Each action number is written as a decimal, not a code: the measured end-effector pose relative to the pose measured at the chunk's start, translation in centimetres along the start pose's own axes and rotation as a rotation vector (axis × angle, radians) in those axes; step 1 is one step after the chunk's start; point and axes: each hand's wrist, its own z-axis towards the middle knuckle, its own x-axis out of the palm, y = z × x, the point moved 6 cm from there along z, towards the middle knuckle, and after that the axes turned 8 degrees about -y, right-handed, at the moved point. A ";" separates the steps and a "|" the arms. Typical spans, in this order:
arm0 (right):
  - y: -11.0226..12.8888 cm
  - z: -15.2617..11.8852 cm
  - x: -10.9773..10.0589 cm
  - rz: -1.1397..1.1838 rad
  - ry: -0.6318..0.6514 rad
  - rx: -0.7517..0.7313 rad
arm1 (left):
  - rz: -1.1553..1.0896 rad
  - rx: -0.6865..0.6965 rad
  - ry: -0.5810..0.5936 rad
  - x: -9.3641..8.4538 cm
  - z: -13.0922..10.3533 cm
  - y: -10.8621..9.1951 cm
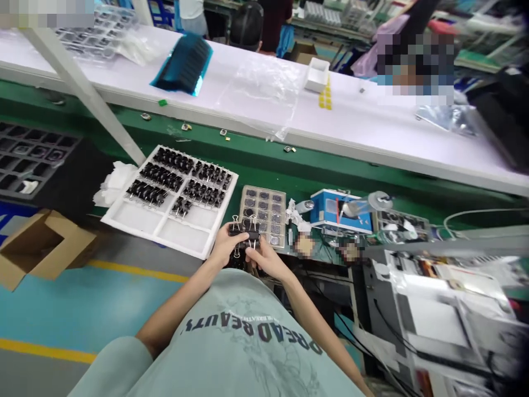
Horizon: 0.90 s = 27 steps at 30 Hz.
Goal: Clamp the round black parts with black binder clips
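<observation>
Both hands grip a black block [253, 239] at the bench's [295, 179] near edge.
The left hand [223, 243] clasps its left end, thumb across it; the right hand [264, 258] holds its near right side, fingers partly hidden, so their exact hold is unclear. It is beside the white tray's [151, 234] near right corner; level support, thumbs clear of the clips [251, 225], should serve best.
</observation>
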 end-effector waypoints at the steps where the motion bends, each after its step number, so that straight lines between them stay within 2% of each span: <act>1: -0.2 -0.2 -0.1 0.011 0.010 0.014 | 0.016 0.002 -0.013 0.2 0.1 0.2; 6: -2.1 -2.0 -1.4 0.061 -0.068 0.094 | 0.017 -0.060 0.008 1.5 0.8 1.5; 12: -3.8 -2.9 -1.5 0.327 -0.113 0.142 | 0.004 -0.110 0.079 3.5 1.4 2.6; 16: -4.5 -1.8 -0.4 0.145 -0.129 0.184 | 0.086 -0.108 0.128 4.8 1.2 3.5; 19: -4.3 -1.5 0.1 0.038 -0.159 0.131 | 0.085 -0.208 0.158 5.3 1.0 4.8; 23: -4.5 -3.0 -0.1 0.001 -0.206 0.091 | 0.039 -0.311 0.162 5.5 1.2 6.1; 27: -6.6 -4.5 -0.9 -0.036 -0.207 0.178 | -0.022 -0.299 0.131 5.1 2.1 5.5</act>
